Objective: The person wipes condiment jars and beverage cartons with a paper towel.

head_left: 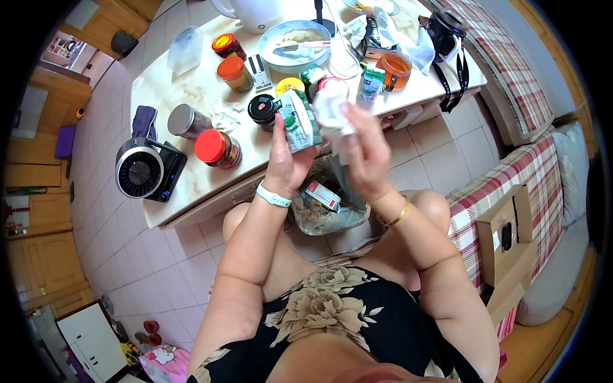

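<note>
A green and white carton [299, 122] is held in my left hand [287, 165], over the front edge of the marble-topped table [172, 153]. My right hand [368, 150] pinches a crumpled white tissue [332, 113] just right of the carton; the tissue is slightly blurred. A black-lidded jar [262, 110] stands left of the carton, with a yellow lid [290, 85] behind it. Another green and white carton [370, 85] stands near a glass cup of amber liquid [394, 69]. Below my hands, a lined bin [332, 220] holds a red and white box [323, 196].
Jars with red lids [217, 148], a grey-lidded jar [189, 121] and a small fan [142, 171] stand at the left. Behind are a blue bowl [295, 56] and a kettle [255, 14]. A camera [446, 30] sits at the right; a cardboard box [504, 236] lies on the sofa.
</note>
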Demonstrator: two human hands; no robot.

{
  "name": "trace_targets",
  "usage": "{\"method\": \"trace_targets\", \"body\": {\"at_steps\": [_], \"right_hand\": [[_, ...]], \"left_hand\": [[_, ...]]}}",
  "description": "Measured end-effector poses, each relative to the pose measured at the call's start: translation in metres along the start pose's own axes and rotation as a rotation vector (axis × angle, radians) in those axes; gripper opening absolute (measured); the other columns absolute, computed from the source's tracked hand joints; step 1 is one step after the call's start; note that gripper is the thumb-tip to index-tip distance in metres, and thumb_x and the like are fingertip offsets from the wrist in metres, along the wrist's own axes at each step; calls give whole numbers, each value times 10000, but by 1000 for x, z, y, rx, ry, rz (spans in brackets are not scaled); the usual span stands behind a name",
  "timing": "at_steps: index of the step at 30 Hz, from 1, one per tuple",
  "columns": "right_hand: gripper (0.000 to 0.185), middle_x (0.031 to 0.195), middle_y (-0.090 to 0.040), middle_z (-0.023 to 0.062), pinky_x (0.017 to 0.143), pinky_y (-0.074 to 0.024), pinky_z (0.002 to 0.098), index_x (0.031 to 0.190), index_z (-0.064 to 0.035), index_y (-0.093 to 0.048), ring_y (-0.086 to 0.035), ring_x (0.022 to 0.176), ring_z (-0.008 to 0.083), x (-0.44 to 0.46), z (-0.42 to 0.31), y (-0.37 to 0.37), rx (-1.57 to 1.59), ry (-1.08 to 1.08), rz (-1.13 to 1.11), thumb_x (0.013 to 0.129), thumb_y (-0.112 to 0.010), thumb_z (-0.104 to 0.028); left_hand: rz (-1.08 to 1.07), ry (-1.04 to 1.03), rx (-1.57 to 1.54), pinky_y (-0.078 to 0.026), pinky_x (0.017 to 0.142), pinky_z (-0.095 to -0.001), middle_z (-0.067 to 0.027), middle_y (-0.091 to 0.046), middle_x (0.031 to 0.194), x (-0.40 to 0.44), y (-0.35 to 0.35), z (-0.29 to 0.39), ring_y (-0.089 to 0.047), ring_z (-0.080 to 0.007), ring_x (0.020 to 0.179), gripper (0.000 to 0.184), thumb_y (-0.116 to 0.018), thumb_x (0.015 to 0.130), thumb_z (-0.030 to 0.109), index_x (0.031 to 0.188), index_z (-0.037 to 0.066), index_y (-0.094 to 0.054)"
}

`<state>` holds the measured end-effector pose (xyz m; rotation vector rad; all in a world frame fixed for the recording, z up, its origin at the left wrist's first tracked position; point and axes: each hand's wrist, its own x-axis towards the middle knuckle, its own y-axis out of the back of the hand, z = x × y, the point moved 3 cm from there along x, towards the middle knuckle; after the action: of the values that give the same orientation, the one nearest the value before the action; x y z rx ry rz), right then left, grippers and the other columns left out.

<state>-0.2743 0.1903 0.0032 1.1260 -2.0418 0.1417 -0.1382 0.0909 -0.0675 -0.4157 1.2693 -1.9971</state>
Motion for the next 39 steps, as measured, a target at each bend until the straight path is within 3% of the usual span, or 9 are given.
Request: {"method": "trace_targets", "body": {"at_steps": [2, 4, 14, 16, 18, 20, 22, 36, 39], "right_hand": [[474, 1453, -542, 213, 1123, -408, 448, 1396, -33, -576, -525, 1342, 379, -14, 0, -22, 5, 84, -226, 923, -605, -41], [494, 1501, -507, 189, 1166, -350, 468, 1421, -45, -552, -455, 1418, 369, -21, -14, -32, -75, 138, -293, 934, -617, -96], [480, 1543, -457, 199, 1183, -308, 488, 1441, -24, -514, -423, 1431, 398, -1, 14, -28, -141, 20, -151, 980, -553, -149], [514, 1562, -442, 185, 1183, -305, 513, 1443, -43, -522, -385, 1466, 385, -19, 0, -37, -177, 76, -270, 937, -586, -110], [518, 1570, -438, 170, 1189, -298, 511, 1446, -53, -524, -377, 1473, 380, -30, -13, -44, -103, 138, -306, 934, -589, -97], [499, 1565, -452, 151, 1191, -295, 499, 1433, -55, -541, -382, 1467, 387, -24, -4, -41, -111, 139, -321, 938, -588, -102], [451, 1533, -499, 134, 1188, -294, 489, 1396, -54, -582, -392, 1459, 390, -7, 4, -32, -169, 100, -226, 948, -581, -105], [287, 1376, -644, 67, 1027, -436, 426, 1144, -92, -718, -554, 1277, 332, -5, -2, -25, -295, 207, -192, 857, -725, -106], [109, 1230, -694, 101, 954, -475, 416, 1004, -63, -717, -612, 1122, 321, 4, 18, -13, -196, 35, -31, 908, -670, -83]], "left_hand": [[103, -38, 176, -441, 1119, -426, -87, -592, 1411, -4, 2, -3, -554, -262, 1309, 584, -439, 1056, 508, 1452, 83, -493], [-122, -25, 94, -431, 1131, -428, -110, -574, 1429, -3, 8, -5, -557, -260, 1304, 556, -450, 1060, 470, 1447, 74, -493], [136, -49, 277, -418, 1135, -395, -60, -547, 1465, -11, -6, -27, -553, -222, 1314, 512, -418, 1093, 407, 1493, 87, -441], [-70, -225, 401, -420, 1139, -399, -84, -559, 1451, -8, 8, -12, -544, -232, 1324, 579, -468, 1060, 478, 1479, 79, -455], [-270, 76, -315, -410, 1134, -385, -76, -584, 1409, -6, 17, -7, -548, -198, 1296, 538, -396, 1088, 484, 1460, 108, -493], [-225, 35, -153, -414, 1134, -381, -59, -554, 1442, -8, 19, -12, -543, -191, 1303, 526, -429, 1083, 471, 1477, 124, -468], [114, -117, 398, -439, 1112, -369, -44, -541, 1448, -19, -10, -22, -544, -180, 1299, 536, -477, 1073, 456, 1494, 128, -437], [-70, -34, 64, -472, 1095, -398, -57, -569, 1415, -14, -6, -17, -578, -215, 1277, 528, -535, 1048, 386, 1485, 104, -437], [110, -45, 159, -460, 1110, -420, -119, -555, 1432, -9, -9, -8, -584, -259, 1280, 553, -460, 1079, 434, 1481, 55, -427]]}}
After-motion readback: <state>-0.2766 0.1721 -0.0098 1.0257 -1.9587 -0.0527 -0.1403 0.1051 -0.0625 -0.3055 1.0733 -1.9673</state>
